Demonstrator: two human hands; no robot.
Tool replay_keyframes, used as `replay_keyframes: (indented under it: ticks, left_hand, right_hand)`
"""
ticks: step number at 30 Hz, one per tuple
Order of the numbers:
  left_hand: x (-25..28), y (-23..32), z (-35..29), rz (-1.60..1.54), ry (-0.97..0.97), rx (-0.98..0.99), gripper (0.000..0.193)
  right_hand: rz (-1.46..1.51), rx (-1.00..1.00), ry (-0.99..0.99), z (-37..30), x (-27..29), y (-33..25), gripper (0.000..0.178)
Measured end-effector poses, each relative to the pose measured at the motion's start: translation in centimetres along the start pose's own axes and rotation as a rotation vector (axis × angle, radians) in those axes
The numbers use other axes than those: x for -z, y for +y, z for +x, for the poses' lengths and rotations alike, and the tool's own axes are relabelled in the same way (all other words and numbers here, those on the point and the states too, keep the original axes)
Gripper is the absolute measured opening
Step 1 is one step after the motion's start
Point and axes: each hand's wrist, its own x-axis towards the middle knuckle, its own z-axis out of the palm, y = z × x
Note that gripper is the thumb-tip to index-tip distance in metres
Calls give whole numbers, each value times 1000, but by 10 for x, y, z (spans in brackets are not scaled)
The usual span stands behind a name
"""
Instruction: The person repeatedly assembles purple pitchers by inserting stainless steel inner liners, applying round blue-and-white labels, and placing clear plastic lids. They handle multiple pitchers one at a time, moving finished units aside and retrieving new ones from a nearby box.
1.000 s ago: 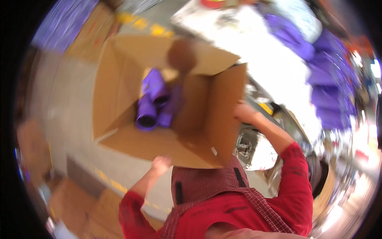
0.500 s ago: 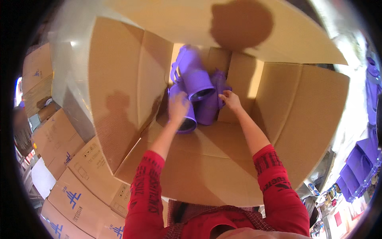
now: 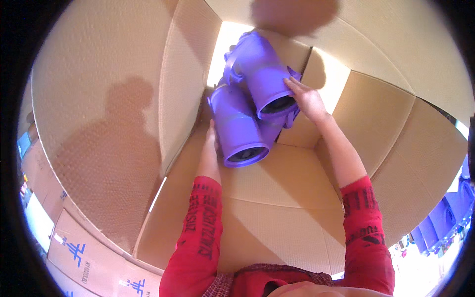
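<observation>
Several purple tubular pieces with flared round mouths and dark insides lie stacked in the far left corner of a large open cardboard box [image 3: 282,222]. The lower purple piece [image 3: 237,123] points its mouth toward me. My left hand [image 3: 212,141] lies along its left side, partly hidden by it. On top rests the upper purple piece [image 3: 267,79], tilted the same way. My right hand [image 3: 308,101] grips its right side near the rim, fingers against the purple wall. Another purple piece [image 3: 273,131] shows partly beneath and behind these two.
Tall box walls stand left and right, with a raised flap [image 3: 386,39] at the far side. Closed cartons [image 3: 81,252] with blue marks are stacked outside at lower left. More purple pieces [image 3: 440,218] sit outside at the right. Shadows fall on the cardboard.
I have leaned closer into the box. My left hand has moved from the top of the lower piece to its left side. My right hand has come onto the upper piece.
</observation>
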Motion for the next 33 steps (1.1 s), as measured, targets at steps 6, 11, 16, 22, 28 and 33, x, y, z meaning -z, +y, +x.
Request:
replay_keyframes:
  ticks: [6,11,16,22,28,33]
  left_hand:
    - [-55,23,-54,369,-31,-199,59]
    - [-104,35,-54,-127,-36,-370,64]
    - [-129,42,-22,-200,-225,-199,29]
    - [-142,74,-100,-105,-150,-539,48]
    - [-94,62,-376,403,-224,-1024,38]
    - [-108,14,-617,572,-464,-1431,29]
  right_hand:
    - [678,-624,202,-85,73,6,28]
    - [1023,-912,434,-150,98,5,27]
    - [1306,-931,645,-192,108,-8,26]
    - [1536,-934,711,-211,133,-61,25]
    - [1892,-723,882,-332,200,-147,33]
    - [2112,-516,1492,-442,231,-147,32]
